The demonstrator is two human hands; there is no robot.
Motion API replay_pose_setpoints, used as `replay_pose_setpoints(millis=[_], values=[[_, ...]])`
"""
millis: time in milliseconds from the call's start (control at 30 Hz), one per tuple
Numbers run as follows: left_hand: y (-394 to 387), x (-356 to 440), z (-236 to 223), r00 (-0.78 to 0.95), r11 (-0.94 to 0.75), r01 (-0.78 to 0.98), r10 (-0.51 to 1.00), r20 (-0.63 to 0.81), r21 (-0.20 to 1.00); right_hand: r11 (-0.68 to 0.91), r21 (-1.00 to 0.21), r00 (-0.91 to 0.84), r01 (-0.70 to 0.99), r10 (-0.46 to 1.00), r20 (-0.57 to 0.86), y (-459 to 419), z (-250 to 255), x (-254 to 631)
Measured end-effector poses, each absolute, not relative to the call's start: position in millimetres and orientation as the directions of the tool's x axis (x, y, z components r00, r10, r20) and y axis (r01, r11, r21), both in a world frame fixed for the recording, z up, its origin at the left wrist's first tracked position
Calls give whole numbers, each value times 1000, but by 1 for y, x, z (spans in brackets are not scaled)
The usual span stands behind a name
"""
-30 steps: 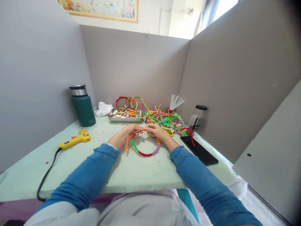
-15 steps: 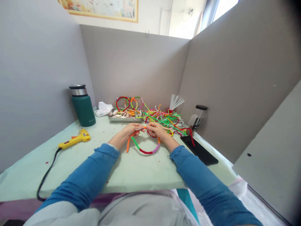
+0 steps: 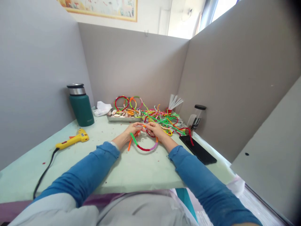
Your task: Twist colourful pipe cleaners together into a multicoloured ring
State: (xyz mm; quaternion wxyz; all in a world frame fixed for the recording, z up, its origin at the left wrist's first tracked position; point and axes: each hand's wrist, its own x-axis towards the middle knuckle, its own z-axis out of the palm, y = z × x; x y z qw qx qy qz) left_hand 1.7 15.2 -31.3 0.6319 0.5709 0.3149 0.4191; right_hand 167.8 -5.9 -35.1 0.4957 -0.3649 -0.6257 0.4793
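Between my hands is a curved headband (image 3: pixel 143 149) wrapped in green, red, purple and orange pipe cleaner, its arc hanging toward me. My left hand (image 3: pixel 133 129) is closed in a pinch on a grey end of the band, with a loose orange pipe cleaner (image 3: pixel 129 144) dangling below its fingers. Close beside it, my right hand (image 3: pixel 155 130) pinches the orange wrapping at the same end. The fingertips of both hands nearly meet there and hide the exact grip.
A metal tray (image 3: pixel 124 119) of shells stands at the back, with finished-looking wrapped hoops (image 3: pixel 121 103) behind. Tangled pipe cleaners (image 3: pixel 162 117) lie to its right. A yellow glue gun (image 3: pixel 72 140) and green bottle (image 3: pixel 81 108) are left; a black phone (image 3: pixel 198 150) and clear jar (image 3: pixel 196 118) right.
The band's arc has tilted slightly, its green end now nearer my left hand. Both hands stay pinched together at the orange wrapping. The view has shifted a little.
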Motion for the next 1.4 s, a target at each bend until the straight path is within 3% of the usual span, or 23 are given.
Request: replay_pose_setpoints(millis=[167, 367, 533, 767, 1400], values=[[13, 3, -33, 408, -140, -162, 892, 195, 977, 290, -957, -228, 3, 932, 281, -6, -36, 165], [15, 3, -33, 291, -320, -10, 906, 309, 947, 312, -950, -257, 23, 920, 296, -6, -38, 164], [19, 4, -35, 214, -314, 130, 935, 282, 941, 323, -942, -241, 87, 925, 295, 0, -45, 162], [20, 4, -36, 241, -343, 224, 926, 289, 912, 362, -928, -259, 88, 908, 330, 0, -45, 161], [10, 4, -29, 300, -162, 114, 946, 121, 980, 425, -883, -222, 198, 897, 382, 3, -45, 159]])
